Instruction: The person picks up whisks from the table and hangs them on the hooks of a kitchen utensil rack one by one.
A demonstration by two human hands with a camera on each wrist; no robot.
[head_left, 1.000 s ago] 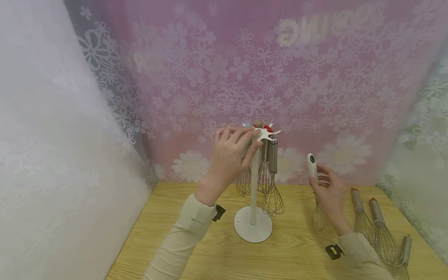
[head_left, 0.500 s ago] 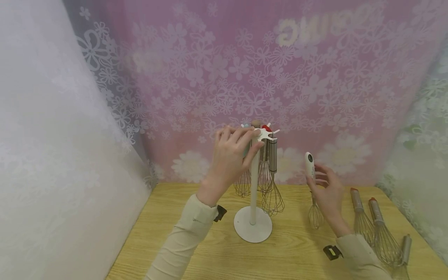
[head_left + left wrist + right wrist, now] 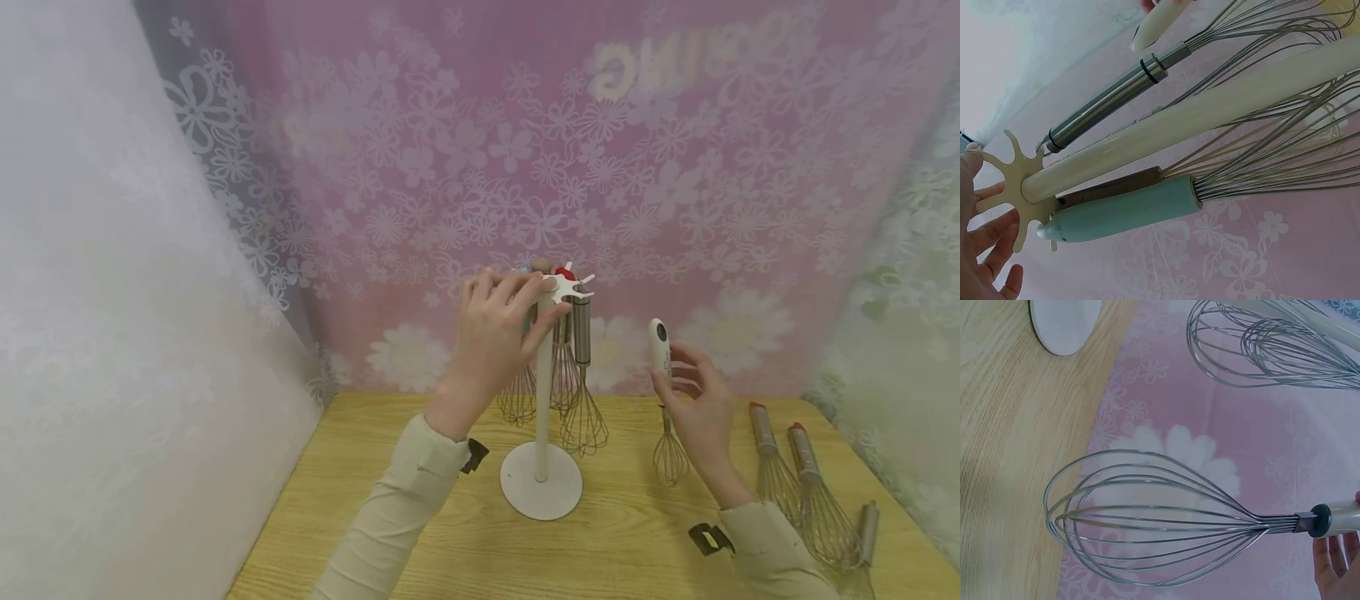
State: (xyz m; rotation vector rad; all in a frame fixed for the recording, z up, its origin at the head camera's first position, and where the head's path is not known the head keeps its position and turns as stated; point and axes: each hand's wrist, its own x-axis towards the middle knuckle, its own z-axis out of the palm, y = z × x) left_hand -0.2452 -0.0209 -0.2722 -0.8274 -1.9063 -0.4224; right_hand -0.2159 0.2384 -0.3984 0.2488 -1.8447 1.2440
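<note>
My left hand [image 3: 487, 333] grips the hooked top [image 3: 567, 289] of a white whisk stand [image 3: 543, 400], thumb and fingers at its prongs. Several whisks hang from it: a steel-handled one [image 3: 1107, 103] on the near right, a teal-handled one [image 3: 1122, 209], a brown-handled one [image 3: 1113, 189], and one with a red end [image 3: 564, 273] behind. Right of the stand, my right hand [image 3: 705, 408] pinches a whisk with a white handle [image 3: 660, 346], upright with its wire loops [image 3: 1154, 528] downward. A dark oval marks that handle's upper end.
Two whisks with red ends [image 3: 763, 429] [image 3: 804, 450] and a smaller steel whisk [image 3: 867, 533] lie at the table's right. The stand's round base [image 3: 525, 500] rests on the wooden table [image 3: 420, 542]. A pink floral sheet [image 3: 420, 167] closes off the back.
My right hand has moved slightly left with the white-handled whisk, which now stands more upright. The stand's top has turned a little, shifting the hanging whisks leftward; the left hand stays on it.
</note>
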